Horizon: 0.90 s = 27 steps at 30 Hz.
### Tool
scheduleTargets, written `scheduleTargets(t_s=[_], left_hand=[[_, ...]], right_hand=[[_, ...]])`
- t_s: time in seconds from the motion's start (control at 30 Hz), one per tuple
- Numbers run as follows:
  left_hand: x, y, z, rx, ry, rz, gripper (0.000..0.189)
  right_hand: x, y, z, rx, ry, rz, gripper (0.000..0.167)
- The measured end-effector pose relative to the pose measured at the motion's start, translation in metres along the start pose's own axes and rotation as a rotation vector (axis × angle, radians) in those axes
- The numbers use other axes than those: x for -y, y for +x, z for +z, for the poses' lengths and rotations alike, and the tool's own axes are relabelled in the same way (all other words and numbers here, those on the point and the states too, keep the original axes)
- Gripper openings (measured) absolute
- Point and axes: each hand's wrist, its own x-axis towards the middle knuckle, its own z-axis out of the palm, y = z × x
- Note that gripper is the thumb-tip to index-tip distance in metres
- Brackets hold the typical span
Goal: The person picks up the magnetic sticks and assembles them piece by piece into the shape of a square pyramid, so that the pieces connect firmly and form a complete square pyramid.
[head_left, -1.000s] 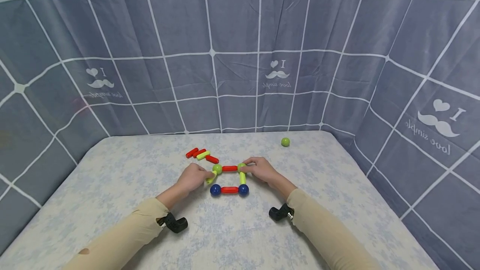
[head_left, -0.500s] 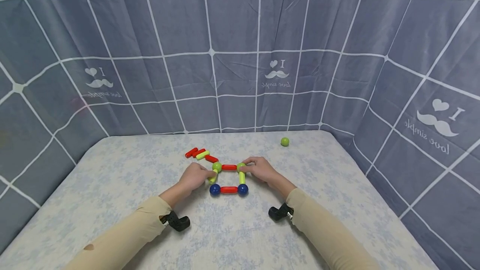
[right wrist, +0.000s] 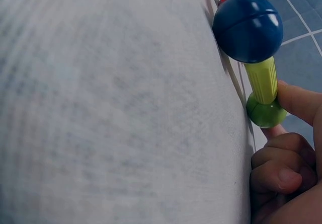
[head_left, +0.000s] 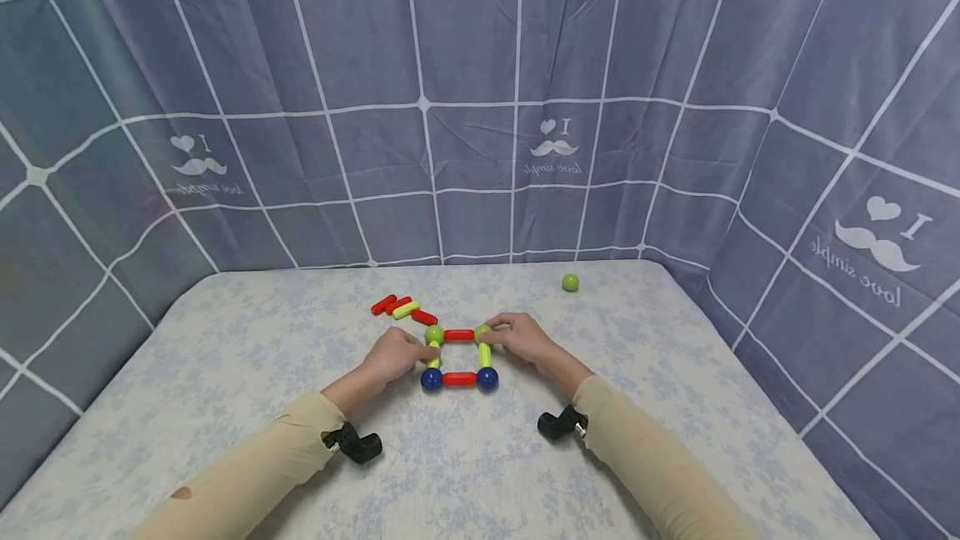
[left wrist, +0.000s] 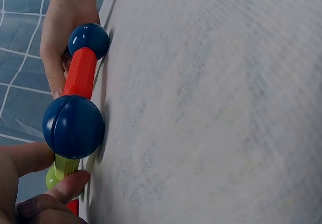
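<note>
A square of rods and balls lies on the table. Its far corners are green balls, its near corners blue balls. Red rods form the far and near sides, yellow-green rods the left and right ones. My left hand pinches the left yellow-green rod between thumb and finger; that rod lines up between the green and blue balls. My right hand holds the far right green ball between thumb and fingertips, covering part of it in the head view.
Behind the square's left corner lie loose red rods and a yellow-green rod. A lone green ball sits near the table's far edge, to the right. A grey-blue gridded curtain hangs behind the table.
The left yellow-green rod's near end has swung right, from slanting outward to meeting the near left blue ball. My left hand has moved slightly right with it; my right hand has stayed put.
</note>
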Motion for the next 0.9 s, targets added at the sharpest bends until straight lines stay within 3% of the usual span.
scheduleTargets(t_s=[0.37, 0.67, 0.9], left_hand=[[0.003, -0.001, 0.001, -0.008, 0.055, 0.043, 0.040], [0.005, -0.009, -0.003, -0.021, 0.218, 0.112, 0.037], [0.009, -0.016, -0.009, -0.050, 0.184, 0.166, 0.027]], right_hand=[[-0.001, 0.001, -0.001, 0.012, 0.008, 0.002, 0.041], [-0.001, 0.002, -0.001, 0.008, -0.004, 0.003, 0.043], [-0.001, 0.001, 0.000, -0.002, -0.010, -0.005, 0.042]])
